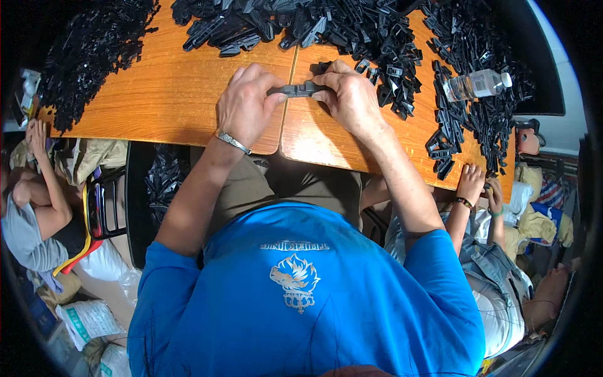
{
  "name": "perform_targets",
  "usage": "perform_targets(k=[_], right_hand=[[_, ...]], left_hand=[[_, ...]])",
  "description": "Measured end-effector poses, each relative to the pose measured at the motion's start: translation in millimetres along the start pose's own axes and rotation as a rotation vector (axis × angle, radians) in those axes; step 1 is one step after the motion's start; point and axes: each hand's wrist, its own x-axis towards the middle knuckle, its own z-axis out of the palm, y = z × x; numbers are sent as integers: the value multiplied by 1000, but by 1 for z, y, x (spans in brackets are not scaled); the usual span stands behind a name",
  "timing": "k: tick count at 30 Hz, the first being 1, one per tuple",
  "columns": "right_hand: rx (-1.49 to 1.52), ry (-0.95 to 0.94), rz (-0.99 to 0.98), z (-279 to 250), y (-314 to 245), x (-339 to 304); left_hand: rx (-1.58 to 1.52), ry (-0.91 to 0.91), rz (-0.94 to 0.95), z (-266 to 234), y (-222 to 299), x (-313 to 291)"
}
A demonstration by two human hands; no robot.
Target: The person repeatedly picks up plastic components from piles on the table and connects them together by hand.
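Note:
My left hand (pixel 247 103) and my right hand (pixel 349 95) meet over the wooden table (pixel 188 94), both gripping one small black plastic part (pixel 298 90) held level between them. The left fingers pinch its left end and the right fingers close over its right end. A metal bracelet circles my left wrist. Just beyond my right hand lies the near edge of a large heap of black plastic parts (pixel 339 28).
More black parts lie heaped at far left (pixel 94 47) and right (pixel 477 119). A clear water bottle (pixel 476 85) lies on its side at right. A seated person (pixel 31 207) is at left, another person's hands (pixel 474 185) at the table's right edge.

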Motion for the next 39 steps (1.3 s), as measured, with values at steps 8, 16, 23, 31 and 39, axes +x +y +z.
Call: perform_targets(k=[8,16,23,31,39], right_hand=[[-24,-21,-278,13,9,36],[-21,-108,-287,31,-32,17],[15,233,-25,-1,-6,-32],[-84,155,264,7,-7,-20],[175,156,241,-4,-8,-25]], left_hand=[[-20,39,82,1,-5,10],[20,-131,20,-45,-18,-15],[-55,-162,-319,-197,-56,-94],[-77,3,-107,-58,-2,28],[183,107,-1,29,11,108]])
